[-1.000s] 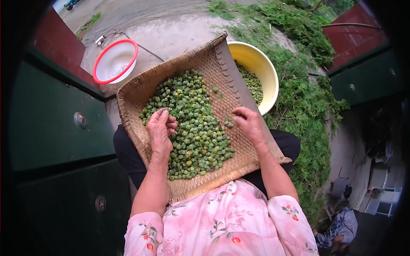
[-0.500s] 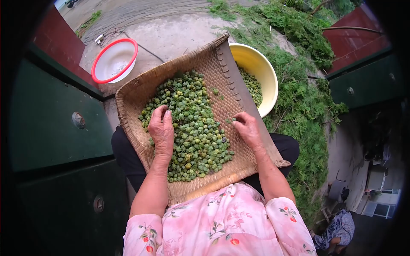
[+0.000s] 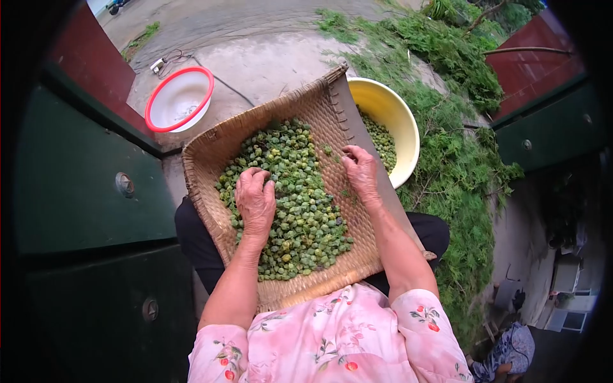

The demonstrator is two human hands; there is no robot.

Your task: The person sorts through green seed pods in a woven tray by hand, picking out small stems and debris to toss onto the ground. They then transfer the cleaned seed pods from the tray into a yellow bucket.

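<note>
Over the heap of small green cones (image 3: pixel 297 210) on your lap, your left hand (image 3: pixel 256 201) hangs with its fingers half curled, the tips down at the heap; you cannot tell from here whether they pinch a cone. Your right hand (image 3: pixel 361 171) is over the basket's right side, fingers bent and thumb drawn in, near a few loose bits on the bare weave; whether it has hold of anything is too small to tell. The cones lie in one broad pile inside the woven basket (image 3: pixel 228 133), which rests across your dark trousers (image 3: pixel 430 231). Just beyond its right edge stands a yellow basin (image 3: pixel 406 153) with more cones in it. Past the far left edge is a white basin with a red rim (image 3: pixel 179 101). Cut green branches (image 3: pixel 456 172) cover the ground on your right.
</note>
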